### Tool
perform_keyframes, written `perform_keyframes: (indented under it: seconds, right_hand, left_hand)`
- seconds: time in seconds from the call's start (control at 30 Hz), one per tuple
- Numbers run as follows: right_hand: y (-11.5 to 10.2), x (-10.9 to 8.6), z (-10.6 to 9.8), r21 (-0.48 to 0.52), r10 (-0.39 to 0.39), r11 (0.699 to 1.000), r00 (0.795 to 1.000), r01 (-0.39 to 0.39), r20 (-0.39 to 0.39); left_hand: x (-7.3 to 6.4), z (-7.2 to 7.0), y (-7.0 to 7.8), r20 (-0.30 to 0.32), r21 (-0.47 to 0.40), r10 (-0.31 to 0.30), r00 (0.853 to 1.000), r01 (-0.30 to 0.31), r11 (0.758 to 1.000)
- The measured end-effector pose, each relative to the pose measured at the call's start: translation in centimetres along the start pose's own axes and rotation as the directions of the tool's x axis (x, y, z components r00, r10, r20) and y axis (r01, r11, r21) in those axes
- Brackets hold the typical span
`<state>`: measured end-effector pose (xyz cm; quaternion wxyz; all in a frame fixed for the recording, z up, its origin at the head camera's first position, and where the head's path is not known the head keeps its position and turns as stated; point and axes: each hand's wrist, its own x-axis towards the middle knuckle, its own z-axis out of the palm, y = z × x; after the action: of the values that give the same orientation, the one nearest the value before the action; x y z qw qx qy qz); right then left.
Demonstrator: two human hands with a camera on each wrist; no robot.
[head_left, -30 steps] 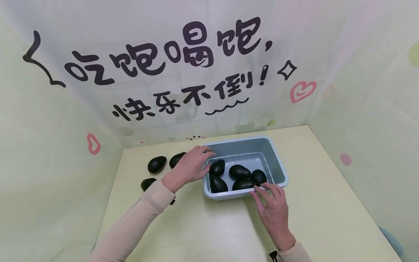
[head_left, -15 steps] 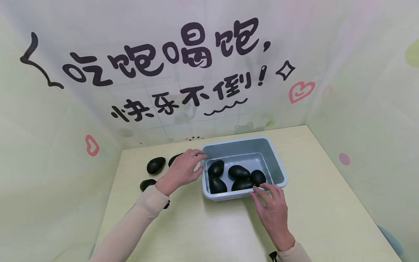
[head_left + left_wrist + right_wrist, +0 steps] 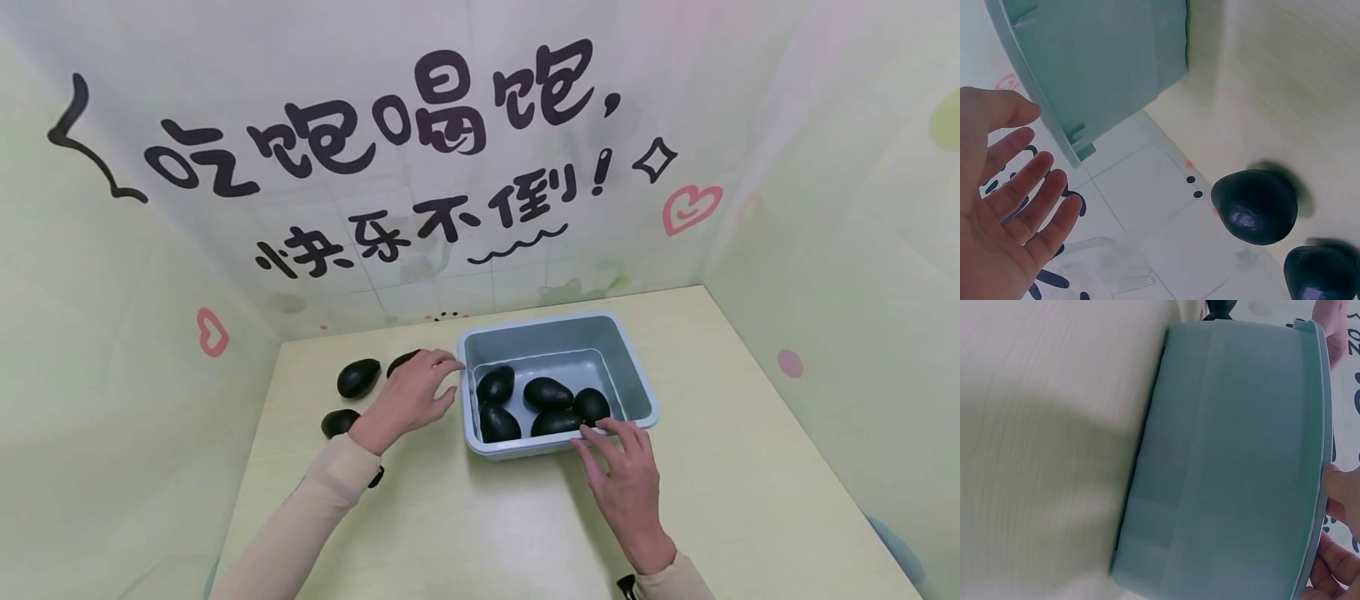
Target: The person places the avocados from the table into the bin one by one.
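Observation:
A grey-blue plastic bin (image 3: 528, 450) stands on the table, with several black avocados (image 3: 548, 393) lying in its near and left part. My right hand (image 3: 626, 492) holds the near rim, fingers over the edge and thumb outside; in the right wrist view the thumb and fingertips meet the rim of the bin (image 3: 1229, 456). Just left of the bin, my left hand (image 3: 408, 396) is in the air with loose fingers and nothing in them. Behind that hand an avocado (image 3: 402, 360) is partly hidden. In the left wrist view the palm and spread fingers (image 3: 1022, 187) are bare.
Two more avocados lie on the table's left side, one farther back (image 3: 358, 378) and one closer (image 3: 340, 423), partly covered by the left wrist. A printed cloth wall (image 3: 450, 275) with black lettering rises behind the pale table (image 3: 510, 533).
My left hand has moved from over the bin's left rim leftward, away from it. The right hand stays at the near rim, and the avocados lie as before.

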<state>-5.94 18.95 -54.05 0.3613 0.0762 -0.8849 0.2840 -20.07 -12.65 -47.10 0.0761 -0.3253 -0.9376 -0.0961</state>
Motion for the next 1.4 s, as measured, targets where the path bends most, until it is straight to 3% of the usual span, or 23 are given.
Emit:
perform_keyframes:
  seconds: [0.3,0.87,1.4]
  right_hand:
    - [0.0,-0.1,0.1,-0.001,0.0,1.0,1.0,0.0,-0.001]
    - [-0.1,0.0,0.1,-0.008,0.001,1.0,1.0,-0.001,-0.001]
    - [-0.2,-0.1,-0.1,-0.004,0.006,1.0,1.0,-0.006,0.012]
  left_hand:
    - [-0.7,0.7,-0.4,0.016,-0.028,-0.045,0.999,0.045,0.999]
    - [-1.8,1.8,-0.9,-0.032,-0.039,-0.089,0.996,0.087,0.995]
    - [-3.3,3.2,-1.2,0.005,-0.045,-0.175,0.984,0.175,0.983]
